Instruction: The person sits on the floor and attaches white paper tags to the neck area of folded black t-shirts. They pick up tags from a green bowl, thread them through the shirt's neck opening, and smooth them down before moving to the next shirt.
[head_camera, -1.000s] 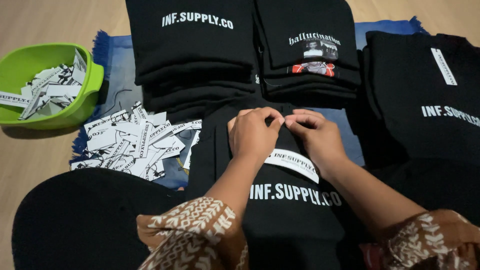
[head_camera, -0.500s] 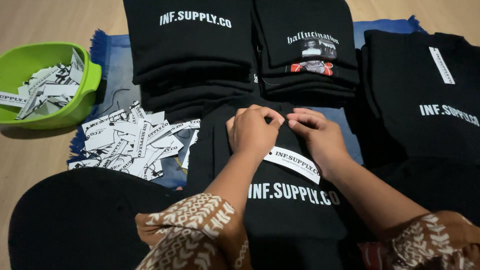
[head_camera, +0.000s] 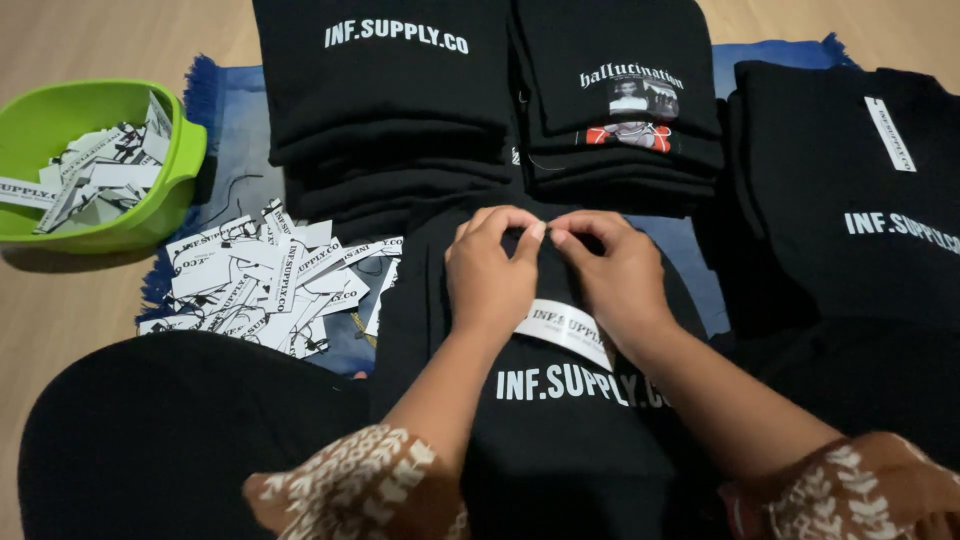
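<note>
Left hand (head_camera: 492, 270) and right hand (head_camera: 612, 275) side by side at the far edge of a folded black shirt (head_camera: 560, 440) near centre, fingertips (head_camera: 535, 232) pinched together at its collar, on something too small to make out. Under both palms, a white paper tag (head_camera: 562, 330) lying on the shirt. To the left, a loose heap of white tags (head_camera: 270, 285) on a blue mat (head_camera: 225, 120), and further left a green bowl (head_camera: 170, 175) with more tags. Far side: two stacks of folded black shirts (head_camera: 390, 110); another black shirt pile (head_camera: 850, 200) on the right.
</note>
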